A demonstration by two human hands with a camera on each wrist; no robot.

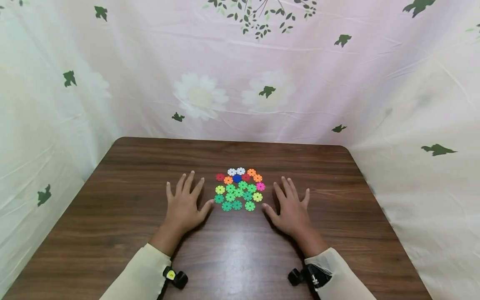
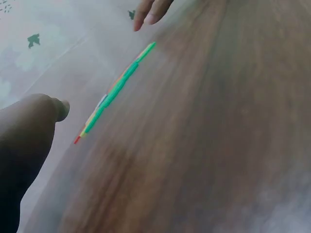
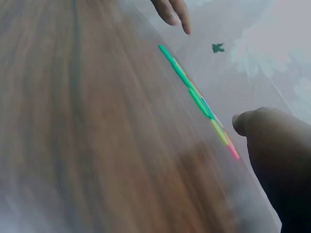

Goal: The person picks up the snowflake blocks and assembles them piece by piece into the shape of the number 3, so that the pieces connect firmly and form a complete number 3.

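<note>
Several flat, notched plastic discs [image 1: 238, 192] lie grouped on the wooden table, with white, orange, red and blue ones at the back and mostly green ones in front. To the left of them my left hand [image 1: 184, 207] is palm down with fingers spread, its thumb tip close to the teal discs [image 1: 219, 198]. On the other side my right hand [image 1: 290, 210] also lies spread, thumb pointing at the front right green disc [image 1: 250, 206]. Both hands hold nothing. In the left wrist view the discs [image 2: 112, 92] appear edge-on as a thin strip, beyond the left thumb [image 2: 34, 121].
A dark brown wooden table [image 1: 232, 258] with rounded far corners spreads under both hands. Pale cloth [image 1: 150, 83] printed with leaves, birds and flowers hangs behind it and at both sides. Black wrist cameras [image 1: 181, 280] are strapped over the light sleeves.
</note>
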